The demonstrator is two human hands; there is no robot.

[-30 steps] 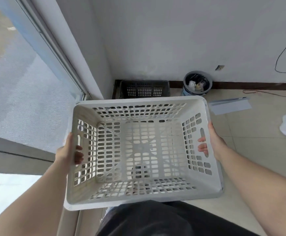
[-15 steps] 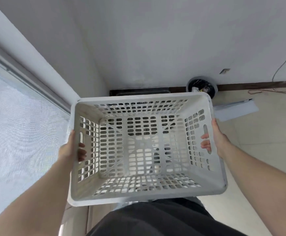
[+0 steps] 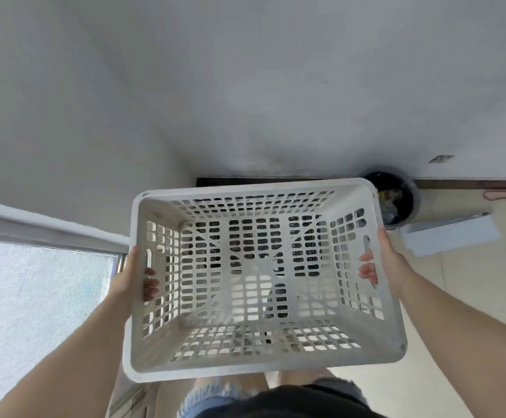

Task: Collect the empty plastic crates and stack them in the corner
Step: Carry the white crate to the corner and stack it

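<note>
**White crate held over the corner**

My left hand point(image 3: 131, 279) grips the left handle slot, fingers point(image 3: 150, 282) curled through it. The white plastic crate point(image 3: 260, 354) hangs between my hands, above the corner, empty. It looks light and stiff, with perforated walls; the side slots seem the surest hold. Something dark shows through its floor, too hidden to name. My right hand point(image 3: 384, 260) grips the right slot likewise. Right of it, a dark bin point(image 3: 396, 200) holds rubbish.

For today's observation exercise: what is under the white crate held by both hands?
Through the holes of the white crate, dark patches show beneath, likely another crate, mostly covered. Pale floor shows under the near part.
</note>
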